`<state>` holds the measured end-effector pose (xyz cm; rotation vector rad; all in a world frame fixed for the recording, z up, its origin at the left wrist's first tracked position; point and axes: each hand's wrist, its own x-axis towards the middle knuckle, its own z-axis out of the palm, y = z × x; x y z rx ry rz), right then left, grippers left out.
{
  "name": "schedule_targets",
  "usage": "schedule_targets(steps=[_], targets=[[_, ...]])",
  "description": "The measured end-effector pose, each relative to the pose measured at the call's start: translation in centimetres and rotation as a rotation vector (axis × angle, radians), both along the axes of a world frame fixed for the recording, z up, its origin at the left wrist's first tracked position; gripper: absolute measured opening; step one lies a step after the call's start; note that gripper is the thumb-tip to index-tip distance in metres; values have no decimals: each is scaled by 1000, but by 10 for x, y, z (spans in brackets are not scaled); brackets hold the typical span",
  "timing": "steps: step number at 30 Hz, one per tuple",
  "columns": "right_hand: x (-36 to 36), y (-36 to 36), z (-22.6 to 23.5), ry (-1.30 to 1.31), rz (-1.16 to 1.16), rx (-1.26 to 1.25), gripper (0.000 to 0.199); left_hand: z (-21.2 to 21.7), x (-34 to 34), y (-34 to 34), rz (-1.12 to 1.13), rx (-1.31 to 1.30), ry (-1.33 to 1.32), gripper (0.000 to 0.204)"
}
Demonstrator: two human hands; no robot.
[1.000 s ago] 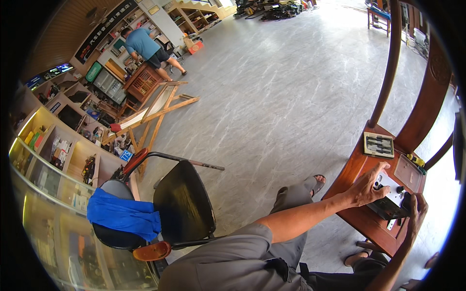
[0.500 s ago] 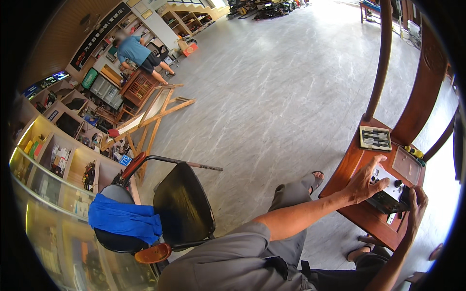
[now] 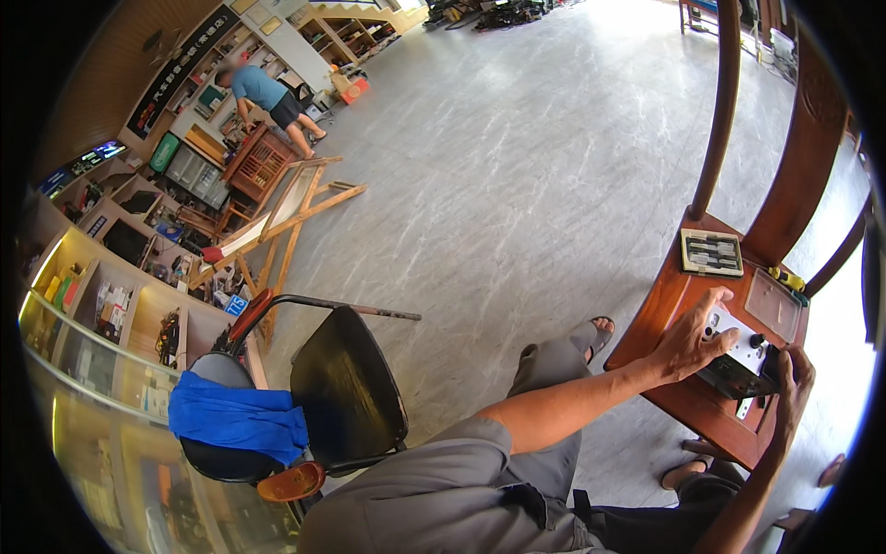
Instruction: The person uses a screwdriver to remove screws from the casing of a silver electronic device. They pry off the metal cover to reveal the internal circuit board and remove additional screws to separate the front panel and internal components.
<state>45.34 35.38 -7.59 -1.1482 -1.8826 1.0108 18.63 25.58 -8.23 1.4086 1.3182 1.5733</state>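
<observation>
On the red-brown wooden chair seat [image 3: 657,319] at right, both my hands hold a boxy electronic device [image 3: 741,349]. It has a silver panel, a black knob and a black body. My left hand [image 3: 688,349] grips its left end, thumb over the panel and fingers along the far edge. My right hand [image 3: 794,374] is closed round its right end, and part of that grip is hidden. A small white piece [image 3: 744,407] lies by the device's near side. Beyond are a tray of small screwdrivers [image 3: 712,252], a clear plastic lid [image 3: 773,303] and a yellow-and-black screwdriver handle [image 3: 786,279].
The wooden chair's curved back post [image 3: 718,120] rises beyond the seat. A black armchair [image 3: 346,388] with a blue cloth [image 3: 235,415] stands left, beside a glass display case [image 3: 92,406]. Farther off are a folding wooden frame [image 3: 291,217] and a person in blue [image 3: 263,92].
My hands keep their hold on the device, with only a slight shift. The person in the background has bent and moved an arm. The whole view has shifted a little.
</observation>
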Motion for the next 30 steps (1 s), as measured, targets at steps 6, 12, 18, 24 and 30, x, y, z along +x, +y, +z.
schedule_targets(steps=[6, 12, 18, 24, 30], targets=[[-1, 1, -1, -21, 0, 6, 25, 2, -4, -3, -39, -70, -28, 66], [-1, 2, 0, -29, -10, 3, 26, -3, -4, -1, -24, -44, -30, 63], [-2, -5, 15, 70, 1, -159, 28, -7, 1, -1, -54, -26, -67, 83], [-5, 1, 4, 57, 63, -58, 39, -10, -10, -10, -124, -30, -39, 97], [-1, 7, -5, 87, 69, -58, 42, -13, -5, -8, -75, -63, 4, 91]])
